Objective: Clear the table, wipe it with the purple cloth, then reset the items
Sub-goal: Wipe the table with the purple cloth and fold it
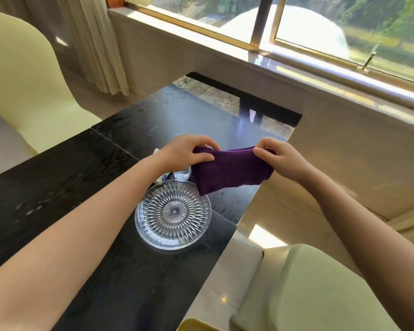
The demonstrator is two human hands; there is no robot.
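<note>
I hold the folded purple cloth [230, 170] in the air above the black table [86, 182]. My left hand [189, 150] pinches its upper left corner and my right hand [279, 158] pinches its upper right corner. The cloth hangs down between them. A clear cut-glass plate [173, 214] lies on the table below my left wrist. Just beyond the plate stands a small clear water bottle [182, 175], mostly hidden by my left arm and the cloth. A white packet [161, 179] peeks out beside the bottle.
A pale yellow chair [26, 87] stands at the table's left side, and another pale chair [320, 290] at the near right. A beige wall with a window sill [308, 72] runs behind the table's far end. The table's right edge lies close to the cloth.
</note>
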